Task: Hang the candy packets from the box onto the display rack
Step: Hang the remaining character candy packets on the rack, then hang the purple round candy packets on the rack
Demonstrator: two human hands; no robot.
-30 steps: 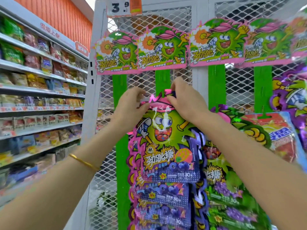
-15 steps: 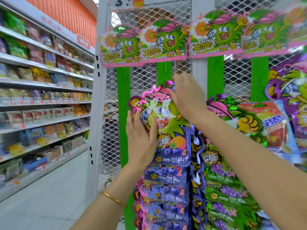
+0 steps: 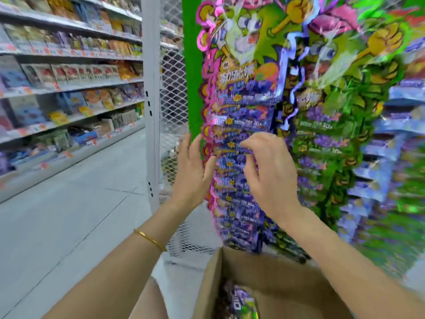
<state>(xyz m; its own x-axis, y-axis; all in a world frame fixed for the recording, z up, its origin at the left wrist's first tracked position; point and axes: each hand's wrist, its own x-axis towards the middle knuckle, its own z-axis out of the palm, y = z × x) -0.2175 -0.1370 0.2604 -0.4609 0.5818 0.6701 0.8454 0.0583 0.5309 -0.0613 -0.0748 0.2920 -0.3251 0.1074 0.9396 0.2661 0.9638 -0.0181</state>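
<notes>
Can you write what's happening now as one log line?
left hand: open, beside hanging purple packets | right hand: loosely curled, empty, before them | box: loose packets inside

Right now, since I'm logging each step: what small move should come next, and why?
Probably lower the right hand into the box and grip the packet lying there. Both it and the left hand hold nothing in front of the hung packets, so the next one seems due.
</notes>
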